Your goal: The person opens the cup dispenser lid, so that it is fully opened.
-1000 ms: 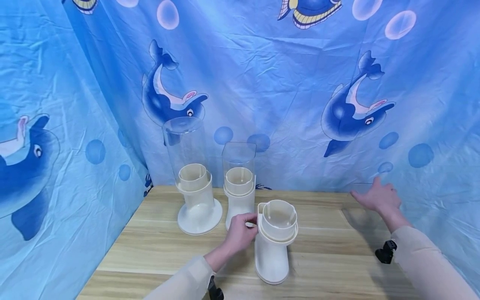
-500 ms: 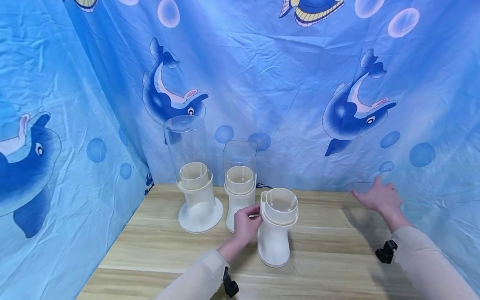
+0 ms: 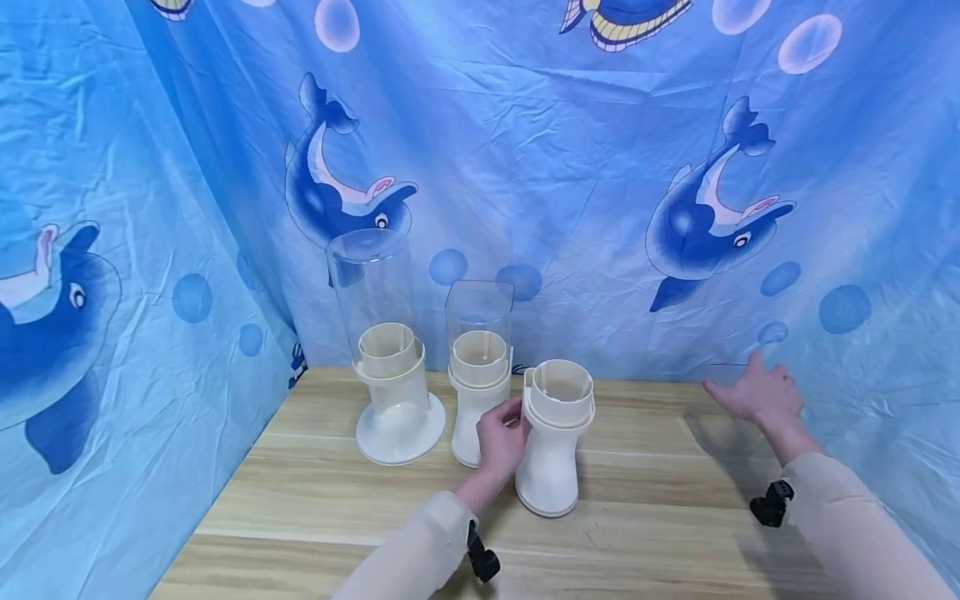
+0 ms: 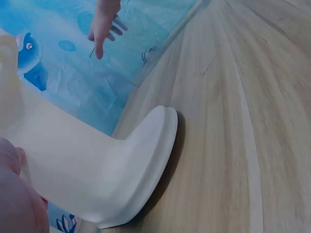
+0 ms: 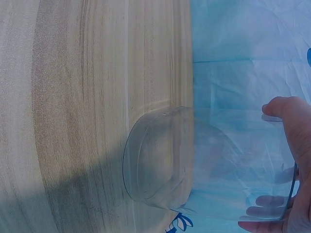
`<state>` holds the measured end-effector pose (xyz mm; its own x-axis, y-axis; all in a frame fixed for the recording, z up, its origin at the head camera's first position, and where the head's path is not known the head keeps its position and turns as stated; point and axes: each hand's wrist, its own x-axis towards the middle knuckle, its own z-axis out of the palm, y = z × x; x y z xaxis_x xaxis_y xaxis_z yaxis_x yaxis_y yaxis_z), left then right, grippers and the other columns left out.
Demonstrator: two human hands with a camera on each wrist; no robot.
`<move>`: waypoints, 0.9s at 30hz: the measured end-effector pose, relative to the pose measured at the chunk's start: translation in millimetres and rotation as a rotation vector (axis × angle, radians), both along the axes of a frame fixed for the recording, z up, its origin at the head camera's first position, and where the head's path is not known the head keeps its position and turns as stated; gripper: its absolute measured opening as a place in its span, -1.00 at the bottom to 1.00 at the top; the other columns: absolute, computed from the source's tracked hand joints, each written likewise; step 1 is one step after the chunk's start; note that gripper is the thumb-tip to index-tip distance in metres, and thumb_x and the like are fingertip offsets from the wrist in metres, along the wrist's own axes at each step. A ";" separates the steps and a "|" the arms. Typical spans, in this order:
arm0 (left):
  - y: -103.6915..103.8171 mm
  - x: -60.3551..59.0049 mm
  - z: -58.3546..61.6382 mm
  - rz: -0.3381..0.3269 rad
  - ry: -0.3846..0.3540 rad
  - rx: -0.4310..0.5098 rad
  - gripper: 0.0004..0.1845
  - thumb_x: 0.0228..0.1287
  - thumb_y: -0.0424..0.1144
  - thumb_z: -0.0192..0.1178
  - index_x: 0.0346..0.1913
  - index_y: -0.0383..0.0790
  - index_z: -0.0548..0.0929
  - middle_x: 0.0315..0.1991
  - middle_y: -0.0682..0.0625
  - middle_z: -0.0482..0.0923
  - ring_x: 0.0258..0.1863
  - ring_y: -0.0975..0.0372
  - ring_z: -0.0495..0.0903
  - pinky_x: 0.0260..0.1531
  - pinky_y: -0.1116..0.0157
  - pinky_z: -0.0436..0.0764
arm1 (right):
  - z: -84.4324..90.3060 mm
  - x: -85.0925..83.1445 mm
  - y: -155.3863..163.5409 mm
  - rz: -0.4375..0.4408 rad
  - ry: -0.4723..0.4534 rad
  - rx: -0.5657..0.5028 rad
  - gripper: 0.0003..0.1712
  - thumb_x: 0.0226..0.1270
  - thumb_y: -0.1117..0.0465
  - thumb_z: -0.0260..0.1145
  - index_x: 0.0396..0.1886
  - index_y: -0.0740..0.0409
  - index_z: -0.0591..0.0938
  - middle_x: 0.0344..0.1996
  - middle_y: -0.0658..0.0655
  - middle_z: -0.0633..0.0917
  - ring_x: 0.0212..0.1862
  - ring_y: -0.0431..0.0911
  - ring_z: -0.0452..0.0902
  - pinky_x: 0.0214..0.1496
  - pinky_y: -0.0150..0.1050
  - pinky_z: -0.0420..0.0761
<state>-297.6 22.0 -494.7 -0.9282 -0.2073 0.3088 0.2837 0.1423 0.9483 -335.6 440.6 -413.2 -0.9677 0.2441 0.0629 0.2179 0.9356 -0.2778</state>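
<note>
Near the table's back edge, left hand (image 3: 501, 440) grips cream base (image 3: 551, 454); right hand (image 3: 757, 393) holds clear tube (image 5: 194, 162).

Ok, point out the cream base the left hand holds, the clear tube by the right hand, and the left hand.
cream base (image 3: 549, 467), head view, flared body.
clear tube (image 5: 194, 160), right wrist view, wall.
left hand (image 3: 501, 440), head view, back of hand.
</note>
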 end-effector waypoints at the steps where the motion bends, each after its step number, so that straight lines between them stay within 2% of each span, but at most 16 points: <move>1: 1.3 -0.5 -0.2 0.009 0.006 0.012 -0.69 0.28 -0.49 0.44 0.07 -0.30 0.82 -0.10 -0.22 0.85 -0.07 -0.01 0.84 -0.06 0.32 0.82 | -0.2 -0.3 0.1 -0.001 -0.001 0.000 0.49 0.30 -0.67 0.07 0.61 0.54 -0.10 0.25 0.93 0.16 0.12 0.73 0.29 -0.34 0.38 0.54; 8: 5.6 -5.4 -1.9 0.038 0.029 0.060 -0.71 0.28 -0.51 0.42 0.05 -0.31 0.82 -0.10 -0.23 0.85 -0.05 -0.04 0.85 -0.04 0.30 0.82 | -0.7 -1.6 0.4 -0.002 -0.008 -0.010 0.53 0.25 -0.70 0.08 0.61 0.54 -0.12 0.26 0.93 0.16 0.13 0.74 0.28 -0.33 0.41 0.53; 17: 12.3 -15.4 -2.3 0.073 -0.004 0.035 -0.71 0.39 -0.48 0.34 0.12 -0.34 0.78 0.03 -0.26 0.81 0.04 -0.07 0.82 0.04 0.28 0.80 | 0.1 -0.2 1.5 -0.001 -0.014 0.002 0.51 0.29 -0.68 0.05 0.61 0.54 -0.13 0.26 0.95 0.14 0.13 0.74 0.27 -0.30 0.41 0.54; 27: 16.0 -25.9 0.9 0.147 -0.014 0.070 -0.75 0.38 -0.47 0.34 0.08 -0.35 0.80 -0.01 -0.25 0.82 0.00 -0.07 0.83 0.03 0.22 0.81 | 0.0 1.4 -2.3 -0.003 -0.021 0.004 0.49 0.32 -0.65 0.06 0.60 0.57 -0.13 0.25 0.95 0.14 0.13 0.73 0.26 -0.26 0.42 0.52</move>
<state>-323.5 38.0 -493.9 -0.8903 -0.3621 0.2760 0.2511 0.1153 0.9611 -334.2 438.3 -413.2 -0.9682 0.2466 0.0431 0.2264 0.9360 -0.2696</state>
